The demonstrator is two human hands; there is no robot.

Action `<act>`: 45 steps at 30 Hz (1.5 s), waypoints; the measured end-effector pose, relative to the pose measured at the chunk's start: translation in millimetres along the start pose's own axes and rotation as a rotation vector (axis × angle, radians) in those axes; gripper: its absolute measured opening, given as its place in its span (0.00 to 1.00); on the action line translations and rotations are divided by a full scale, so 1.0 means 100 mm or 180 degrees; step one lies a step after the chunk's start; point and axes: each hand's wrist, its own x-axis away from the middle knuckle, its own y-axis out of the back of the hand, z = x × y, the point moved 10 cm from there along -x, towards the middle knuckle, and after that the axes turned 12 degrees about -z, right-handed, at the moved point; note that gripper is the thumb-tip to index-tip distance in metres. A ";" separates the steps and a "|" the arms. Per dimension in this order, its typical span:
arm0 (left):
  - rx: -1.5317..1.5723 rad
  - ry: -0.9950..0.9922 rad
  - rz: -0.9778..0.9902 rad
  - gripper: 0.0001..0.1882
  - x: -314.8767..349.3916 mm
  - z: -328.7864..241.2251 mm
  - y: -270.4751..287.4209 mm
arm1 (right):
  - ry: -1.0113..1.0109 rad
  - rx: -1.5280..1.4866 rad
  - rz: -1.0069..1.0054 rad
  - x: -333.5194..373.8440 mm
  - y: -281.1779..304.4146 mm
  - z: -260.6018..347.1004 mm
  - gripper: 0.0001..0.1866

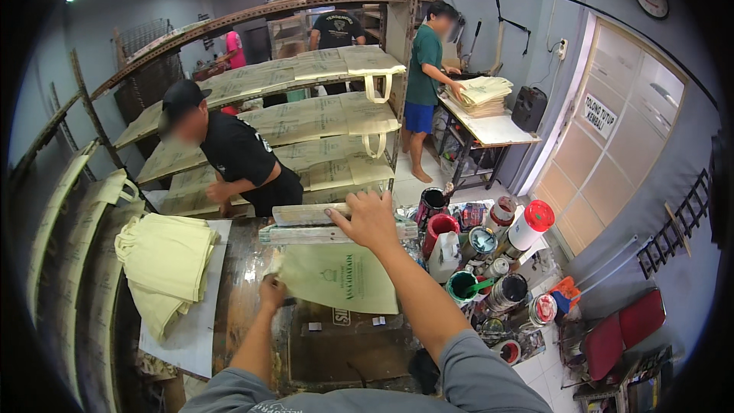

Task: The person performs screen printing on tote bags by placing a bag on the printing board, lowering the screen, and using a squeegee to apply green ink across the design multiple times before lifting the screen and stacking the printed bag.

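A cream fabric bag (344,279) with green print lies on the dark worktable (241,298) before me. My left hand (272,291) is closed at the bag's left edge, its fingertips partly hidden. My right hand (371,218) grips the top of a raised wooden screen-printing frame (336,234) behind the bag. A pale wooden bar (302,215), perhaps a squeegee handle, lies along the frame beside my right thumb.
A pile of cream bags (168,260) rests at the left. Paint tubs (462,285) crowd the right. Racks (306,99) hold printed bags. One person (245,153) bends at far left; another (428,69) handles stacked bags (483,92).
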 end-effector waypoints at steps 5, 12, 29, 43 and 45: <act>0.0370 -0.0275 0.0035 0.21 -0.91 -0.15 0.98 | 0.0062 0.0225 0.0199 -0.04 -0.05 0.00 0.30; -0.0572 0.0310 -0.0946 0.32 -1.78 0.54 2.27 | 0.0035 0.0268 0.0288 -0.08 -0.10 0.01 0.31; -0.0495 0.1413 0.0741 0.18 3.43 1.19 2.01 | 0.0076 0.0196 0.0362 -0.26 -0.25 0.03 0.29; -0.1606 -0.0673 -0.1205 0.20 0.51 -0.09 3.25 | -0.0035 0.0472 0.0867 -0.29 -0.36 -0.01 0.26; -0.2226 -0.0857 -0.0915 0.33 0.03 0.11 3.16 | -0.0106 0.0470 0.0941 -0.32 -0.43 -0.09 0.27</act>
